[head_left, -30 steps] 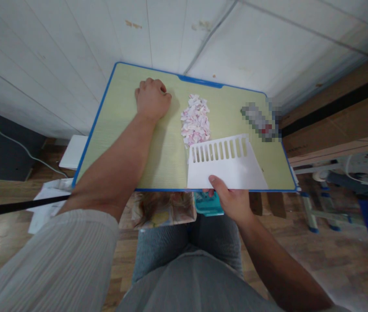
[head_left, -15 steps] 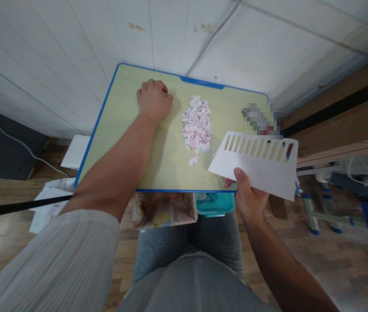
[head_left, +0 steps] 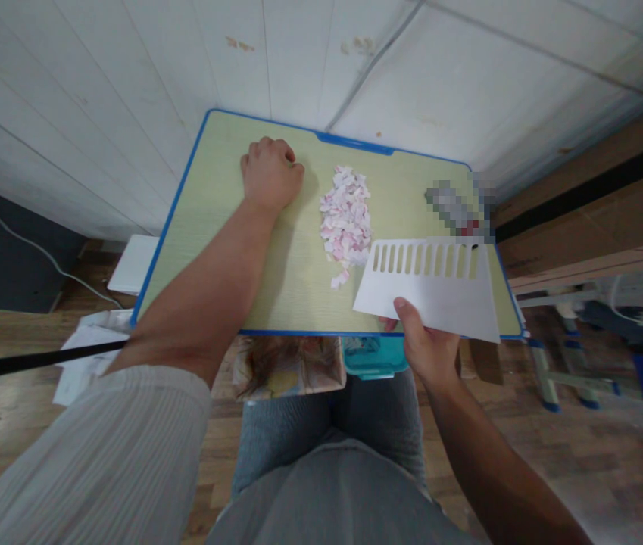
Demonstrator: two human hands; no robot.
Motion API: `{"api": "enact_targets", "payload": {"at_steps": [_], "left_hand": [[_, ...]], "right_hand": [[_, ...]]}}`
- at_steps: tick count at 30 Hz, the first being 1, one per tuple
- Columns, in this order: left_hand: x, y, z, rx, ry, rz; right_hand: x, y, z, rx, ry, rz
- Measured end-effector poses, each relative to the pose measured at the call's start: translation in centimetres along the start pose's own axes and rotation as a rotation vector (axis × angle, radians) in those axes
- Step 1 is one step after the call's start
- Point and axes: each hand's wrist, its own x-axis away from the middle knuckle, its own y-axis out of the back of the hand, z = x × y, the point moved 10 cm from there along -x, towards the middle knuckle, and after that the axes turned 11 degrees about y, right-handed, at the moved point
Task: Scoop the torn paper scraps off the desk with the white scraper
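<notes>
My left hand (head_left: 271,174) rests on the light yellow tabletop (head_left: 196,204) with its fingers curled under in a fist. Whatever its palm may contain is hidden. To the right of it lies a heap of torn white and pinkish paper scraps (head_left: 347,216), one small piece loose at its near end. My right hand (head_left: 428,344) grips the lower edge of a white slotted sheet (head_left: 440,299), thumb on top and fingers beneath. A row of long narrow slots runs along the sheet's far side. Its left end is close to the scraps.
A blurred-out object (head_left: 451,206) lies at the table's right. Below the front edge are a turquoise box (head_left: 375,357) and a patterned container (head_left: 287,367). The panelled wall (head_left: 298,60) stands behind the table, with a cardboard box (head_left: 599,197) at the right.
My right hand has moved left and slightly up with the slotted sheet, bringing it nearer the scraps and turning it flatter. My left hand has stayed in place.
</notes>
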Motion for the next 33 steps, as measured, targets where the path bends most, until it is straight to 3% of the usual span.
{"api": "enact_targets", "payload": {"at_steps": [7,12,17,24,30,33], "left_hand": [[0.3,0.1,-0.1,0.017,0.011,0.026],[0.4,0.2,-0.3,0.006,0.016,0.039],[0.7,-0.5,-0.5,-0.031,0.013,0.139],[0.2,-0.1,0.0,-0.008,0.02,0.043],[0.4,0.2,-0.4,-0.048,-0.014,-0.022],[0.4,0.3,-0.4,-0.048,-0.008,-0.031]], "right_hand": [[1.1,-2.3,0.8,0.017,0.0,0.201],[1.0,-3.1,1.1,-0.001,0.025,0.262],[1.1,-3.5,1.0,-0.097,0.02,0.316],[0.8,-2.7,1.2,-0.223,-0.033,0.208],[-0.7,-0.8,-0.3,-0.15,-0.056,-0.044],[-1.5,-1.3,-0.7,-0.087,-0.037,-0.039]]}}
